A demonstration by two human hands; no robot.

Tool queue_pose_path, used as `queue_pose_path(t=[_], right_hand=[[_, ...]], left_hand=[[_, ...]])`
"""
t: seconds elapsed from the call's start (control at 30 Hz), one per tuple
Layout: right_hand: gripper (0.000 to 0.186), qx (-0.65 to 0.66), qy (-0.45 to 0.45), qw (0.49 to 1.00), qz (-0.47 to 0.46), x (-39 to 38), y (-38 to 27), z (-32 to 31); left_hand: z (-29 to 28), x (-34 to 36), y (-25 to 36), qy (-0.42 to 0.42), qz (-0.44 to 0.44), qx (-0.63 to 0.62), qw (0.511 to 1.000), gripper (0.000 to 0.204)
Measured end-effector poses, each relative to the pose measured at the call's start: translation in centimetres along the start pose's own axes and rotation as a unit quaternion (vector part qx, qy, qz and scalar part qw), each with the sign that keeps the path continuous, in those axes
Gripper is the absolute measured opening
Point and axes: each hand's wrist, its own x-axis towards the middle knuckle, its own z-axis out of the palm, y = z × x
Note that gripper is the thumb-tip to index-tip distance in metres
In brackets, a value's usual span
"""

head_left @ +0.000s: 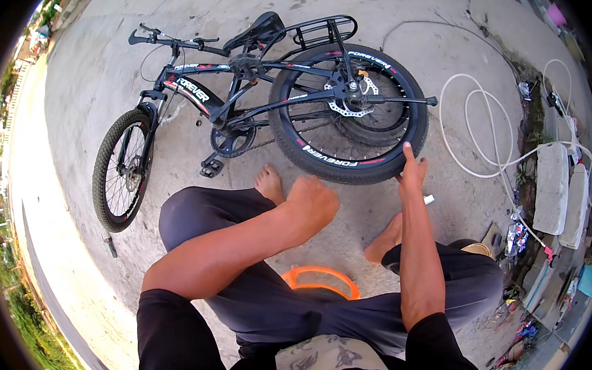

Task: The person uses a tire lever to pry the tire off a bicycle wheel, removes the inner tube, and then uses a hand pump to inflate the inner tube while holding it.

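Observation:
A black bicycle (199, 92) lies tilted on its side on the concrete in front of me, its rear wheel nearest my hands. My right hand (412, 171) grips the lower right of the rear tyre (349, 175), with the thumb on the sidewall and the other fingers mostly hidden behind. My left hand (313, 204) is closed in a fist just below the tyre's lower left edge. Whatever it holds, if anything, is hidden. The wheel's brake disc (355, 94) faces up. Through the spokes a dark ring like another tyre (378, 136) shows underneath.
The front wheel (124, 170), pedal (211, 166) and kickstand (399, 100) stick out around the frame. Coiled white hose (468, 168) lies at right, by concrete blocks (552, 186) and litter. An orange curved rim (325, 273) is between my legs. My bare feet flank the work.

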Motion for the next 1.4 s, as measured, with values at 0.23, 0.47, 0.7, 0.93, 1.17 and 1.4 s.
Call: queue_pose_path(t=[0.23,0.47,0.7,0.93,1.17,1.4], right_hand=[[0.049,0.146,-0.186,0.968,0.085,-5.7,3.0,-0.2],[0.04,0.053,-0.157,0.985,0.039,1.4,1.8,-1.1],[0.056,0.088,-0.152,0.978,0.114,0.0,-2.0,-1.8],[0.068,0.093,-0.258,0.955,0.115,-3.7,2.6,-1.6],[0.073,0.149,-0.141,0.977,0.05,-0.6,0.2,-3.4],[0.074,0.109,-0.305,0.94,0.11,-6.5,2.8,-1.6]], left_hand=[[-0.5,0.5,0.2,0.028,0.056,0.012,0.998,0.015],[1.9,0.7,-0.4,0.039,0.028,-0.016,0.999,0.012],[1.4,0.1,-0.6,0.054,0.021,-0.014,0.998,0.011],[1.1,0.6,-0.9,0.052,0.028,-0.022,0.998,0.011],[0.9,0.3,-1.4,0.008,0.025,-0.043,0.999,0.015],[-1.3,0.7,-1.4,-0.008,0.01,-0.05,0.999,0.023]])
